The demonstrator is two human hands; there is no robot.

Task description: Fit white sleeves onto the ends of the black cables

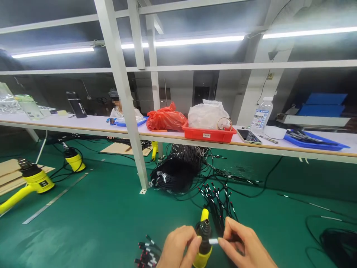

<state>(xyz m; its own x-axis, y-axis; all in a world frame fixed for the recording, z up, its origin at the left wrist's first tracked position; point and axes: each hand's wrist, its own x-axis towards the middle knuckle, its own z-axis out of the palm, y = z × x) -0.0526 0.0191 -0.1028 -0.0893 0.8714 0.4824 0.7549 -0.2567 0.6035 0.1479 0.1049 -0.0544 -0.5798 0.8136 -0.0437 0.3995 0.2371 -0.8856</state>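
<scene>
Our right hand (247, 243) is clenched in a tight pinch on a black wire w/ a white sleeve (213, 241), holding the sleeve right by the black nozzle (204, 230) of a yellow heat gun (202, 258). The gun stands upright at bottom centre over the green floor mat (83, 238), base out of view. Our left hand (177, 248) curls beside the nozzle; we can't tell if it grips anything. Main risks: fingertips v. close to nozzle, so burns if it's hot; sleeve may scorch or slip if the wire shifts. Bundle of red-tipped wires (219, 204) just behind could snag and tug the gun. Sleeve looks clean, white, undamaged.
</scene>
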